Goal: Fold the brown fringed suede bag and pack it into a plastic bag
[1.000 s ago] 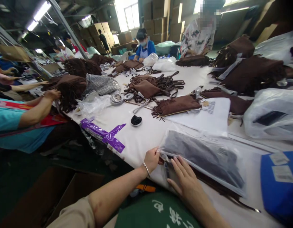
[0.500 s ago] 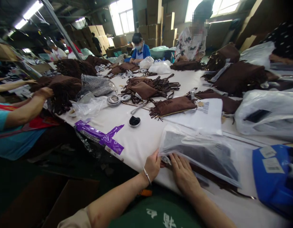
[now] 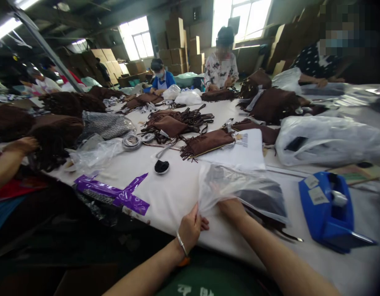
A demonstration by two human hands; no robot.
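Near the table's front edge, a clear plastic bag (image 3: 208, 185) lies over or around a dark, flat article (image 3: 260, 193); I cannot tell which. Dark brown material (image 3: 266, 220) and a thin strap with a shiny tip show along the bag's near side. My left hand (image 3: 190, 226) pinches the bag's left edge between thumb and fingers. My right hand (image 3: 231, 209) reaches in at the bag's mouth, with its fingers under the film and too blurred to read.
A blue tape dispenser (image 3: 325, 209) stands at right, near a stuffed white plastic bag (image 3: 325, 139). A brown fringed pouch (image 3: 208, 144) lies beyond, with a small dish of black stuff (image 3: 162, 166) and purple tape (image 3: 128, 195) leftward. Co-workers handle brown goods around the table.
My right hand has gone from lying flat on the bag's near edge to inside its mouth. The bag's left end is lifted more open. The view has swung to the right.
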